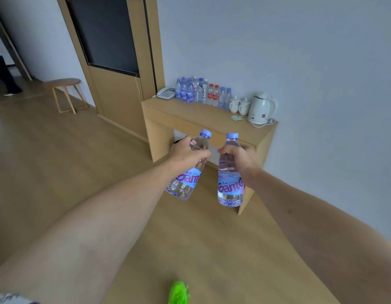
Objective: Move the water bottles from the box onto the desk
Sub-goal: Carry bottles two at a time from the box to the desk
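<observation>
left bottle (185,172) tilted cap-right, right bottle (230,172) upright

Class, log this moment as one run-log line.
left hand: grips tilted bottle | right hand: grips upright bottle | desk: not reached, bottles along wall

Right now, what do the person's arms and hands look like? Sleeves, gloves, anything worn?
Both forearms are bare up to the frame edge: no gloves, watch, rings or bands visible on the left hand or the right hand. A scrap of grey-and-white patterned fabric shows at the bottom left corner, possibly clothing.
</observation>
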Available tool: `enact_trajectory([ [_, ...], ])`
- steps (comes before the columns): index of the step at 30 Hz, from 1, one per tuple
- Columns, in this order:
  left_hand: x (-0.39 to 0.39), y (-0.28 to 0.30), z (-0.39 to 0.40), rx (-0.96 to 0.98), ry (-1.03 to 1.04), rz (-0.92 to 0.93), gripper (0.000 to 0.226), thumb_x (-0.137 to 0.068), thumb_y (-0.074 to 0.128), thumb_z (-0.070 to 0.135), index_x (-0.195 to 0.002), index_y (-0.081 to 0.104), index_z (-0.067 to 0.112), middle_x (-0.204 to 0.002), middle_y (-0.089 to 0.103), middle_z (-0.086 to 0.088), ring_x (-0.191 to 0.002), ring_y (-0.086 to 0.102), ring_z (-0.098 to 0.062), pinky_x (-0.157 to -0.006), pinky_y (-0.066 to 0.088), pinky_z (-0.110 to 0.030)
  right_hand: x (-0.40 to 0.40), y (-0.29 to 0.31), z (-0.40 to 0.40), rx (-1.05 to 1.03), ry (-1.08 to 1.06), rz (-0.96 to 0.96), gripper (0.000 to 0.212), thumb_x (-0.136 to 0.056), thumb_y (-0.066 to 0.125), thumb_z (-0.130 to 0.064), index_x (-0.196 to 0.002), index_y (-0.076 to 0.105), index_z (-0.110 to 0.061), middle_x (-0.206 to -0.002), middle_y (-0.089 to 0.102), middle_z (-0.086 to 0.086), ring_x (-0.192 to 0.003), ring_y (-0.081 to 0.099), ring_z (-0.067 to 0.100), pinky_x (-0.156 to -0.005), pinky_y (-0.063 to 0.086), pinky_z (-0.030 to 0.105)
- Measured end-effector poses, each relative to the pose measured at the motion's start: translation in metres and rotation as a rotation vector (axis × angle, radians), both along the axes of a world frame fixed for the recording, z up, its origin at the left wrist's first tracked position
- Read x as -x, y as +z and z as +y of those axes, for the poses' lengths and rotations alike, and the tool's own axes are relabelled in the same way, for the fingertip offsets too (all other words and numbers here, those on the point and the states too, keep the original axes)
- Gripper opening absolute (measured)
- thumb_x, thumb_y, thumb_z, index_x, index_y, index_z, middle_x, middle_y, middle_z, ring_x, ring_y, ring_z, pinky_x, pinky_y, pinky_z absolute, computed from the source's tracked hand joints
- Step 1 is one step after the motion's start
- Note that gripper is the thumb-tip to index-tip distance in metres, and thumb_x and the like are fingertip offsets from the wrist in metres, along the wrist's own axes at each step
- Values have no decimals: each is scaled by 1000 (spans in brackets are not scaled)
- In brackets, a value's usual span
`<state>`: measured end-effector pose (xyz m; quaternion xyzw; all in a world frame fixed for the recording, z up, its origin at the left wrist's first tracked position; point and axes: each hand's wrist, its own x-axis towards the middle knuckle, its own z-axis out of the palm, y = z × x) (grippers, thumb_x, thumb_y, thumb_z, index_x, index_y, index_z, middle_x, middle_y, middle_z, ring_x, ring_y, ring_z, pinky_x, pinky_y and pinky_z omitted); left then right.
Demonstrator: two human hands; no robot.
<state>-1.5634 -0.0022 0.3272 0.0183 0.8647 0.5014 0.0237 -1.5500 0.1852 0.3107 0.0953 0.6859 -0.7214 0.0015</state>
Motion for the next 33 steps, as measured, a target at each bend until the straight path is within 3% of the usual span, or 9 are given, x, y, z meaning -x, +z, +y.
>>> enact_trajectory([
  [4, 91, 4, -29, 36, -25, -8, 45, -61, 78, 50, -94, 57, 28, -93, 71, 7, -80, 70, -15, -67, 54, -31, 87, 2, -25, 5, -27, -5, 39, -57, 80, -24, -90, 71, -5, -73, 71, 9, -64, 67, 30, -71, 58, 40],
  [13, 262, 8, -78, 57, -2, -46, 55, -51, 74, 62, -87, 52, 26, -99, 65, 2, -80, 69, -19, -65, 51, -32, 251, 2, -67, 0, -35, -50, 43, -54, 81, -25, -90, 73, -3, -72, 71, 9, -62, 68, 28, -67, 58, 40],
  [16, 307, -4, -83, 83, -10, -79, 58, -52, 74, 62, -92, 53, 26, -109, 61, 1, -89, 66, -20, -75, 55, -36, 300, -4, -75, -25, -19, -57, 47, -53, 82, -26, -92, 73, -3, -73, 72, 10, -62, 69, 28, -71, 60, 43],
  [20, 374, -11, -83, 82, 10, -56, 61, -52, 74, 63, -96, 56, 24, -102, 67, 3, -89, 68, -20, -85, 57, -43, 370, -12, -83, 3, -2, -41, 38, -56, 81, -21, -88, 72, -3, -74, 72, 13, -60, 68, 28, -61, 58, 36],
  [23, 435, -15, -78, 79, 11, -36, 62, -53, 73, 62, -99, 58, 22, -102, 69, 4, -93, 67, -19, -88, 56, -44, 432, -19, -85, -13, 14, -22, 33, -57, 80, -21, -85, 71, -5, -74, 71, 13, -61, 68, 28, -63, 58, 38],
  [29, 580, -9, -65, 99, 1, -28, 58, -60, 76, 62, -100, 54, 26, -110, 70, 3, -96, 69, -20, -87, 57, -42, 578, -20, -68, -62, 84, 12, 27, -63, 79, -20, -84, 69, -7, -71, 69, 10, -63, 66, 27, -66, 57, 39],
  [33, 664, 4, -57, 97, 11, -31, 65, -57, 74, 72, -105, 53, 33, -108, 71, 5, -91, 69, -17, -74, 55, -32, 661, -12, -51, -63, 78, 11, 29, -64, 81, -22, -86, 69, -7, -71, 71, 8, -64, 68, 25, -66, 59, 38],
])
